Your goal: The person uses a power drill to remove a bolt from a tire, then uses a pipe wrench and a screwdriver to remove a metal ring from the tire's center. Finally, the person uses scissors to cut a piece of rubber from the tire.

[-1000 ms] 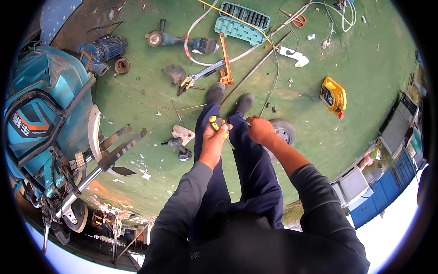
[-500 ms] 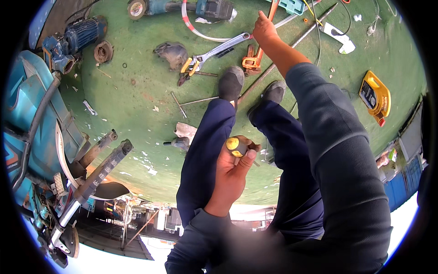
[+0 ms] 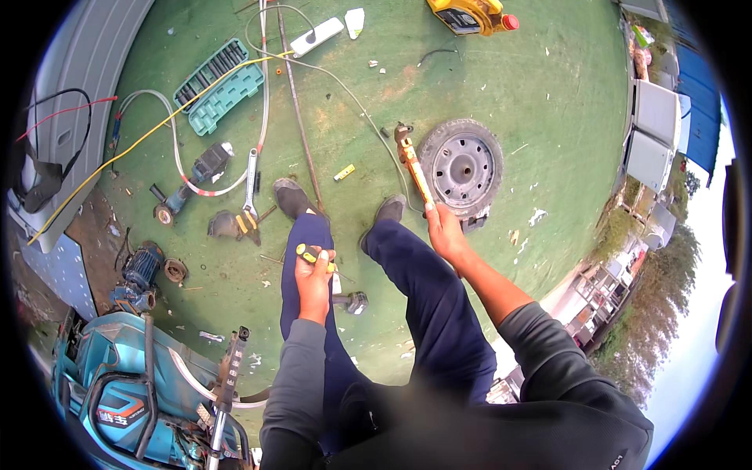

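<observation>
My right hand (image 3: 448,235) is closed round the lower end of an orange pipe wrench (image 3: 415,171). The wrench's jaw points away from me, beside a small wheel with a black tyre (image 3: 492,141) lying flat on the floor; I cannot tell whether they touch. In my left hand (image 3: 313,291), above my left leg, is a screwdriver with a yellow and black handle (image 3: 307,253). Part of its thin shaft shows to the right of the fingers.
On the green floor lie an angle grinder (image 3: 196,176), an adjustable wrench (image 3: 251,184), a teal socket case (image 3: 227,110), a long metal rod (image 3: 301,129) and a power strip (image 3: 317,37). A yellow jug (image 3: 468,17) lies far off. A teal vehicle (image 3: 141,376) stands at lower left.
My view has swung right, bringing the wheel into sight. The pipe wrench, gripped in my right hand, has moved right to beside the wheel. My left hand still holds the screwdriver.
</observation>
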A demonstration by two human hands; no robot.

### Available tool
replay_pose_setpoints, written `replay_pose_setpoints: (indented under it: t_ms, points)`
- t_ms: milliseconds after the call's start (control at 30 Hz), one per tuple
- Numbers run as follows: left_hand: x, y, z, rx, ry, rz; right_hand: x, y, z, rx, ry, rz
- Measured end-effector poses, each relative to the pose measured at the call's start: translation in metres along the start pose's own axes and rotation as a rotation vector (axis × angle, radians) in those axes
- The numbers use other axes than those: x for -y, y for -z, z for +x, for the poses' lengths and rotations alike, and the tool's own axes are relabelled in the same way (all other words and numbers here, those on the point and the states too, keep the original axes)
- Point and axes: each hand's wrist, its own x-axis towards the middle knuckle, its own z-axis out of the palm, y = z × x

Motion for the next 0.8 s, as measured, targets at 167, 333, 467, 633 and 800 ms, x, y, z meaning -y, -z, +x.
replay_pose_setpoints:
  t_ms: [167,333,467,633,800]
  points:
    - [-0.019,-0.033,0.013,0.002,-0.035,0.374,-0.028,0.018,-0.053,0.077,-0.478,1.015]
    - [-0.006,-0.082,0.012,0.019,-0.151,0.681,-0.095,-0.003,-0.068,0.079,-0.687,1.607]
    - [0.015,-0.154,-0.007,0.145,-0.185,0.795,-0.158,-0.006,-0.097,0.073,-0.882,2.071]
    - [0.076,-0.221,0.003,0.363,-0.135,0.883,-0.219,-0.009,-0.102,-0.107,-0.978,2.491]
    - [0.153,-0.251,0.067,0.496,-0.182,1.072,-0.251,-0.025,-0.091,-0.309,-0.896,2.381]
